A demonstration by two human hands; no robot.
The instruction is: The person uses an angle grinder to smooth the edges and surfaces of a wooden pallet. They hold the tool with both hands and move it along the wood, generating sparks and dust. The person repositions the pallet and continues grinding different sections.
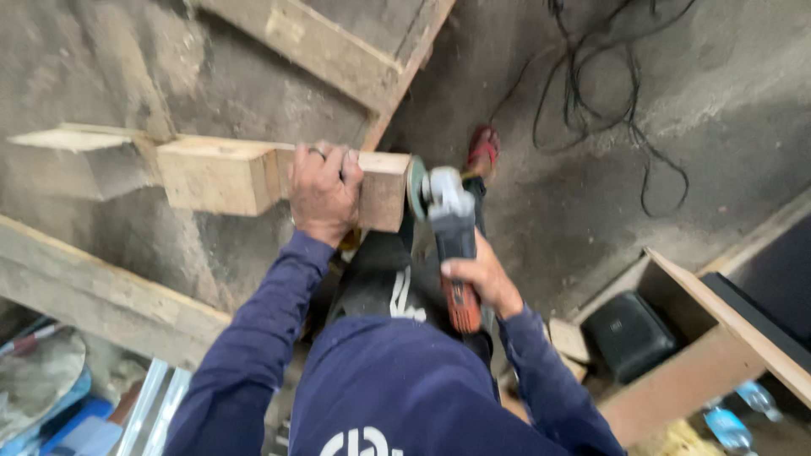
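My left hand (323,192), with a ring on one finger, grips a thick block of pale wood (221,176) from above, near its right end. My right hand (481,279) holds an angle grinder (450,238) by its red and grey body. The grinder's disc (416,187) sits against the end face of the wood block. Both arms wear dark blue sleeves. My foot in a red sandal (484,149) shows just beyond the grinder.
Wooden beams (101,291) cross the concrete floor at left and top. Black cables (604,93) lie tangled at upper right. A wooden box frame (718,338) and a black case (629,333) stand at right. Metal strips and blue items lie at lower left.
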